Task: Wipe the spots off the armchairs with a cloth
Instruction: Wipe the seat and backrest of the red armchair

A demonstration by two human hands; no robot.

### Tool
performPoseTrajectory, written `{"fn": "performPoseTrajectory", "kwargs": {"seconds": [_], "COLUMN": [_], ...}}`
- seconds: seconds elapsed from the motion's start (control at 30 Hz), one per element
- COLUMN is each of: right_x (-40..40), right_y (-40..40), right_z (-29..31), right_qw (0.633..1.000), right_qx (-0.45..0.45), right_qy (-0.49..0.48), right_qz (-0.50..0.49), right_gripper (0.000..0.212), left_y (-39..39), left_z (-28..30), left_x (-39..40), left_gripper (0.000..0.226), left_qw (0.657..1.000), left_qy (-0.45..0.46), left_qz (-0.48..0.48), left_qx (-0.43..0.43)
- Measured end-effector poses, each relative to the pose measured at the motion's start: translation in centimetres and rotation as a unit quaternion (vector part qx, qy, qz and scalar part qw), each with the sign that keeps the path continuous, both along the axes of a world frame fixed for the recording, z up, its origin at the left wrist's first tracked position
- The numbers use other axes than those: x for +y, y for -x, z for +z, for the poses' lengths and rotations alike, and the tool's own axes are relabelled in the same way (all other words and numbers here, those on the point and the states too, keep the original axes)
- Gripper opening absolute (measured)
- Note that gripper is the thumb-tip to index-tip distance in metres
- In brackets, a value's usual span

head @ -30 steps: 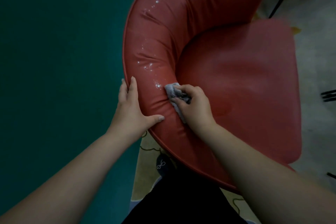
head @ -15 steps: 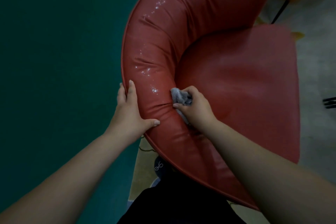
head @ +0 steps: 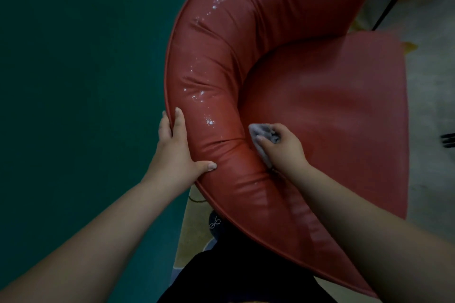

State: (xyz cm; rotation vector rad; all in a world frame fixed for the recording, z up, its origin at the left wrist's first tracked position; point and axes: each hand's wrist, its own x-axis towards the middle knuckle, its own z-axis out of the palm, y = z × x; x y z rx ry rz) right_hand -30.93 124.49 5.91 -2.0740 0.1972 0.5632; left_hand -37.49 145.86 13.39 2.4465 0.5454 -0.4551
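- A red armchair (head: 320, 110) with a curved, padded backrest stands against a dark green wall (head: 73, 81), on a pale floor (head: 430, 106).
- White spots (head: 209, 122) dot the backrest's top.
- The left hand (head: 176, 152) clasps the backrest's outer edge.
- The right hand (head: 283, 147) bunches a grey cloth (head: 261, 130) where backrest meets seat.

A single head-worn view is provided (no second view is supplied); the red armchair (head: 246, 81) is seen steeply from above, close in.
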Motion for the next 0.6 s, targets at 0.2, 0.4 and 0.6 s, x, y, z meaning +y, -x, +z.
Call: {"fn": "performPoseTrajectory", "kwargs": {"seconds": [0.2, 0.4, 0.6], "right_x": [1.0, -0.3, -2.2], "right_y": [5.5, 5.7, 4.7], "right_z": [4.5, 3.7, 3.0], "right_qw": [0.986, 0.99, 0.999], "right_qx": [-0.106, -0.12, -0.047], "right_qy": [-0.071, 0.018, 0.024], "right_qz": [0.107, 0.077, -0.007], "right_gripper": [0.029, 0.031, 0.026], "left_y": [-0.2, -0.1, 0.0], "left_z": [0.3, 0.7, 1.0], "left_x": [-0.3, 0.2, 0.1], "left_gripper": [0.138, 0.138, 0.137], "left_qw": [1.0, 1.0, 1.0], "left_qy": [-0.009, 0.001, -0.013], "left_qz": [0.004, -0.005, -0.015], "left_qx": [0.005, 0.009, 0.015]}}
